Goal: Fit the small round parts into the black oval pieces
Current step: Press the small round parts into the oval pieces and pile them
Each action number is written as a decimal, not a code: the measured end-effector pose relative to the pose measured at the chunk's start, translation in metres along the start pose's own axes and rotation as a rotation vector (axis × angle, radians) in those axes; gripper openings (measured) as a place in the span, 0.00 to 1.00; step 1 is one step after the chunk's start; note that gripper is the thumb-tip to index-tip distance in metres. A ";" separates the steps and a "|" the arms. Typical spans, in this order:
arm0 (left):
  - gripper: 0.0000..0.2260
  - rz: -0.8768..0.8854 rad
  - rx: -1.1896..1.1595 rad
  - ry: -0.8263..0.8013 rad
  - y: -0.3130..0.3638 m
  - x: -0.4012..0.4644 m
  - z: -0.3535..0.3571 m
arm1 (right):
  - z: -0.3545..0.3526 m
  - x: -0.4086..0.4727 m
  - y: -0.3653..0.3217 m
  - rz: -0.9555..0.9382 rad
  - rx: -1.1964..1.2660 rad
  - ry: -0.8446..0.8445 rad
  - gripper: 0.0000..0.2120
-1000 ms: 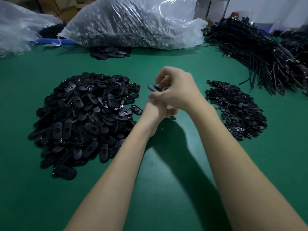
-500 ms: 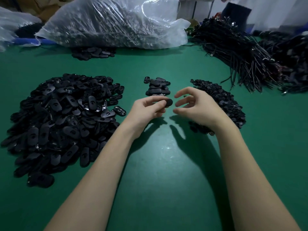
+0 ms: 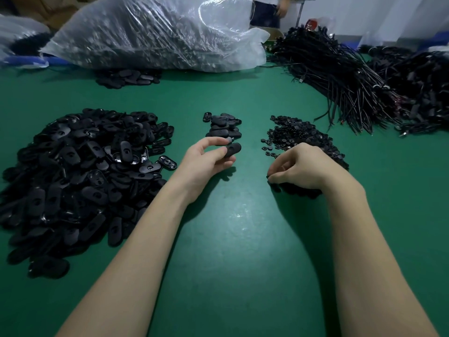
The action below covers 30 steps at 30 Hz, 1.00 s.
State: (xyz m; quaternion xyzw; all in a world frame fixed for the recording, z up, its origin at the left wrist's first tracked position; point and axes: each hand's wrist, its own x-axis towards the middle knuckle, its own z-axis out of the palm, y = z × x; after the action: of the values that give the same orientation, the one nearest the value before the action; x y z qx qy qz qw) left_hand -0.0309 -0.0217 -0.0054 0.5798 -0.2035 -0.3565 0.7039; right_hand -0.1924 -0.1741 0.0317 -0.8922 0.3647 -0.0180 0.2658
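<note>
Surface: green work mat (image 3: 243, 251) under your forearms, a clear plastic sack (image 3: 155, 32) and bundled black cables (image 3: 340, 81) at the far edge.

Supply, left: big heap of black oval pieces (image 3: 80, 171), well apart from your hands.

Supply, right: low pile of small round parts (image 3: 296, 135), partly covered by your wrist.

Finished stack: small cluster of ovals (image 3: 223, 126) between the two heaps, just beyond your left fingertips.

Left hand (image 3: 206, 161): thumb and fingers curled round one oval piece (image 3: 233, 149), held just clear of that cluster.

Right hand (image 3: 301, 166): half a second ago it hovered spread beside the left hand; now it has dropped onto the near edge of the round parts, fingers bent down into them. Whether a part is already pinched, you cannot tell; the fingertips are hidden.

Change: a second ago both hands met over one piece; they have since parted.

Meaning: you appear to be between fits, the left either setting down a finished oval or presenting a fresh one, the right fetching the next insert.
</note>
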 end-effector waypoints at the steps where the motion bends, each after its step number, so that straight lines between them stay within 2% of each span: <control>1: 0.07 0.000 0.013 0.003 0.000 0.000 0.000 | 0.000 0.000 0.000 -0.004 -0.006 -0.002 0.04; 4: 0.09 -0.005 0.082 -0.022 0.001 0.001 0.000 | 0.000 -0.001 -0.001 -0.048 0.050 0.019 0.05; 7: 0.12 -0.010 0.120 -0.035 0.002 0.001 -0.001 | 0.004 -0.001 -0.007 -0.133 0.268 0.089 0.03; 10: 0.13 -0.020 0.047 -0.061 0.004 -0.002 0.000 | 0.013 0.000 -0.018 -0.181 0.529 0.109 0.04; 15: 0.17 -0.023 -0.064 -0.093 0.005 -0.004 -0.001 | 0.021 -0.001 -0.027 -0.182 0.699 0.056 0.03; 19: 0.14 -0.020 -0.062 -0.124 0.004 -0.004 -0.002 | 0.021 -0.003 -0.029 -0.177 0.763 0.031 0.03; 25: 0.13 0.022 0.094 -0.071 0.000 0.001 -0.003 | 0.021 -0.003 -0.029 -0.148 0.777 0.038 0.05; 30: 0.11 0.024 0.000 -0.052 -0.001 0.001 -0.001 | 0.023 -0.002 -0.030 -0.149 0.768 0.064 0.05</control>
State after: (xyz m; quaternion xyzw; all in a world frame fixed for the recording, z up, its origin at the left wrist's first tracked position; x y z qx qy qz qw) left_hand -0.0294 -0.0218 -0.0064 0.5677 -0.2286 -0.3632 0.7025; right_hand -0.1690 -0.1445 0.0264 -0.7510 0.2736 -0.2001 0.5667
